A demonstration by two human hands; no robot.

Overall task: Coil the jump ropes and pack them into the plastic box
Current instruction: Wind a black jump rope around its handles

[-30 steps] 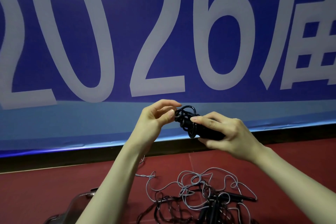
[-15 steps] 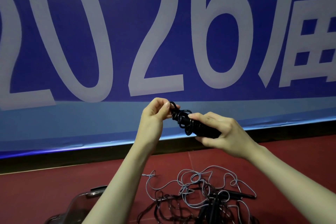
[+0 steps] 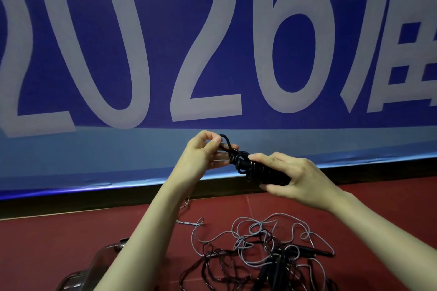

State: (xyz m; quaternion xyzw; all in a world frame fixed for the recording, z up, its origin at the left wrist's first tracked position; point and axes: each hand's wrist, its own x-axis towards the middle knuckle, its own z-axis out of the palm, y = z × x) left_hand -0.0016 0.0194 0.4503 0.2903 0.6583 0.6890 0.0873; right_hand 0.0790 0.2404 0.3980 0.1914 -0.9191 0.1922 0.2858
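Clear box (image 3: 80,276) at bottom left on red floor (image 3: 47,243), partly behind left forearm. Just right — tangle (image 3: 264,248) of grey and black ropes, loose on floor. Above, held in air: right hand (image 3: 293,177) grips black coil (image 3: 250,168); left hand (image 3: 203,151) pinches its end loop. Behind — blue banner (image 3: 212,42).

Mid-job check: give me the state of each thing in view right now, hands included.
Left hand: pinching a loop of black cord.
Right hand: gripping the black rope bundle.
Black rope bundle: cord wound around its handles, held above the floor, one loop end loose.
Grey rope: uncoiled, tangled on the floor.
Other black ropes: uncoiled, tangled with the grey one.
Plastic box: on the floor, mostly hidden by the left arm; contents cannot be told.
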